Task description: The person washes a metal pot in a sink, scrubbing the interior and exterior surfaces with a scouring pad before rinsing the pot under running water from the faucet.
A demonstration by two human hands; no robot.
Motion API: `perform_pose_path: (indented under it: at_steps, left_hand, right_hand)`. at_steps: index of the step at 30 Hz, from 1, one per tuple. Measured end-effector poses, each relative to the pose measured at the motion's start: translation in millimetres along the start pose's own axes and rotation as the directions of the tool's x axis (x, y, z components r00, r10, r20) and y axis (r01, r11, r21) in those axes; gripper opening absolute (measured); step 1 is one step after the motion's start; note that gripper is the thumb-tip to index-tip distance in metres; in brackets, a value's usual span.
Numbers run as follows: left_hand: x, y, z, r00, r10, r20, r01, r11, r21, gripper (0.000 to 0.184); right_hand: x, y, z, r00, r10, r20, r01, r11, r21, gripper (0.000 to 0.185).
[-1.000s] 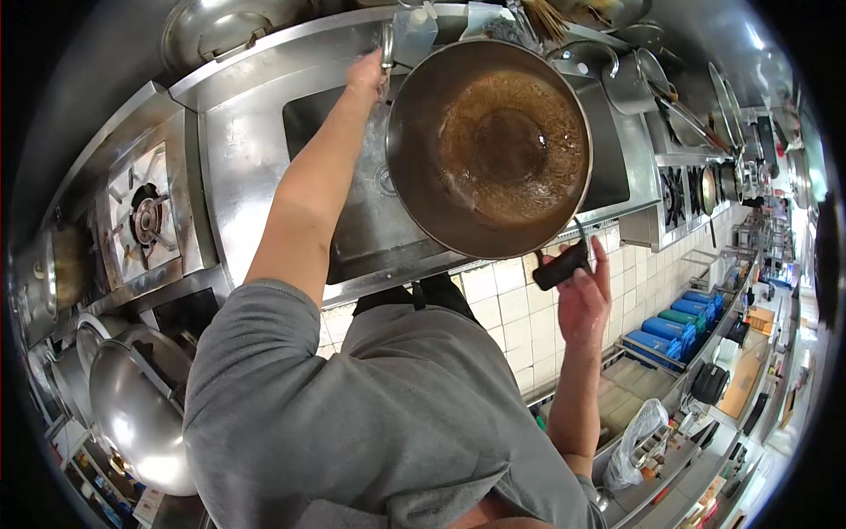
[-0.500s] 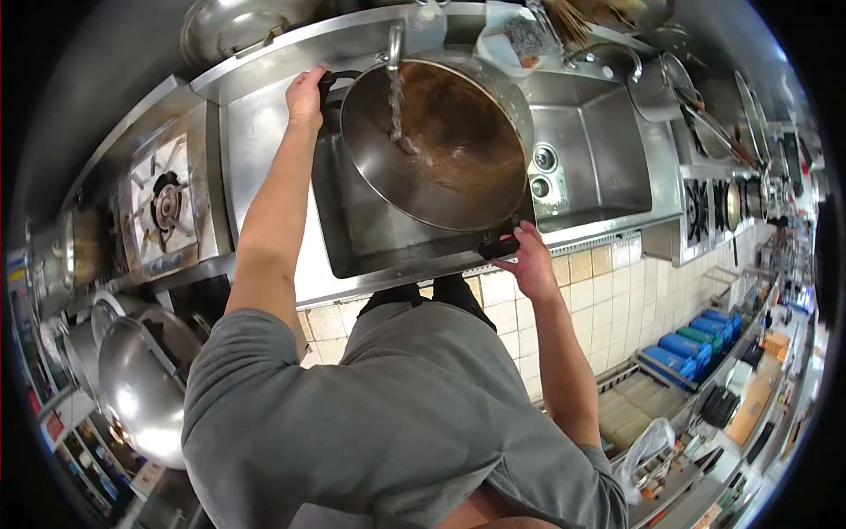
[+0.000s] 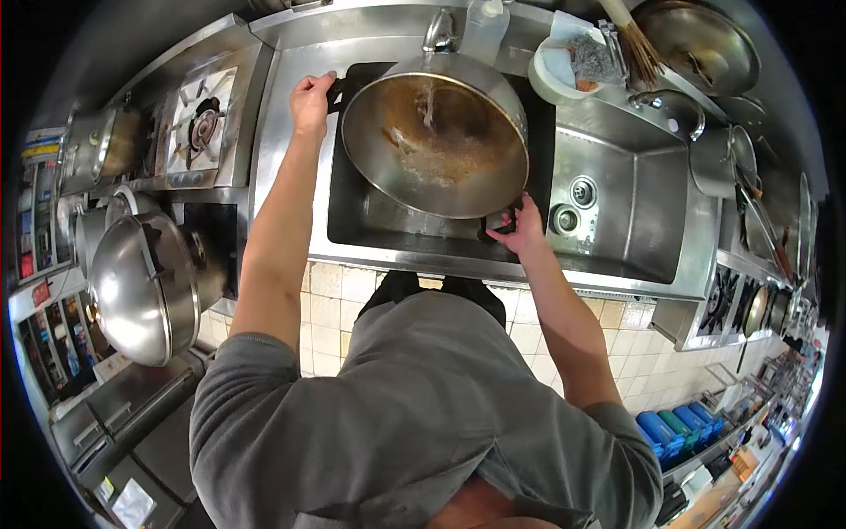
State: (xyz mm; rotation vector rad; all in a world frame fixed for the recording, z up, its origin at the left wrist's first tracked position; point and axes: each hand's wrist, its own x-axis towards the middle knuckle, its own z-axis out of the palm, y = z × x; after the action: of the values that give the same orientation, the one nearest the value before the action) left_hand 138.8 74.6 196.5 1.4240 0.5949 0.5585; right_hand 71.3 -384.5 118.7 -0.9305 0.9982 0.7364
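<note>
A large metal wok [image 3: 441, 194] is tilted over the left sink basin [image 3: 374, 225], its open side facing me. From the faucet [image 3: 440, 33] at the back, water runs into its brown-stained inside. My left hand [image 3: 310, 104] is closed round the black handle at the wok's left side. At the lower right rim, my right hand [image 3: 523, 227] grips the other black handle. Some water lies in the basin under the wok.
To the right is a second sink basin [image 3: 608, 185] with drains. Behind it stand a white tub [image 3: 564, 84] with scrubbers, a plastic bottle [image 3: 485, 31] and a bamboo brush [image 3: 636, 40]. A gas burner [image 3: 205, 130] and a domed steel pan [image 3: 141, 286] are at the left.
The wok has moved left and tilted further toward me under the running faucet. My left hand has gone from the faucet to the left handle. The view has turned.
</note>
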Motion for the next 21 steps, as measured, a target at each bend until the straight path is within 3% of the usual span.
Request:
perform_pose_path:
  at_steps: [4,8,10,11,13,15,16,21]
  left_hand:
    - [-40,8,-3,0.999,0.051,-0.005,-0.051,0.998,0.045,0.027]
    - [-99,31,11,0.977,0.178,0.114,-0.195,0.967,0.164,0.021]
    - [-138,48,14,0.971,0.188,0.149,-0.213,0.961,0.177,0.020]
    - [-152,54,11,0.964,0.202,0.172,-0.231,0.957,0.175,0.020]
    - [-165,48,-8,0.959,0.218,0.179,-0.245,0.958,0.151,0.024]
    - [-171,49,-23,0.983,0.075,0.168,-0.085,0.995,0.055,0.028]
    - [-172,47,-24,0.993,0.068,0.097,-0.073,0.996,0.046,0.030]
    - [-177,46,-29,0.990,0.083,0.110,-0.086,0.996,0.022,0.028]
  right_hand:
    - [126,24,-4,0.998,0.047,-0.035,-0.047,0.999,0.007,0.029]
    - [184,39,-5,0.992,0.088,-0.088,-0.074,0.986,0.147,0.033]
    - [196,45,-10,0.999,0.003,-0.034,0.003,0.982,0.191,0.045]
    - [200,46,-12,1.000,0.016,-0.022,-0.012,0.983,0.185,0.045]
    - [209,45,-20,0.992,0.041,0.119,-0.082,0.930,0.357,0.057]
    - [259,65,-34,0.990,-0.032,0.137,-0.031,0.899,0.437,0.069]
    - [263,63,-34,0.988,-0.037,0.150,-0.034,0.895,0.445,0.069]
    - [265,47,-32,0.982,-0.022,0.186,-0.055,0.916,0.397,0.073]
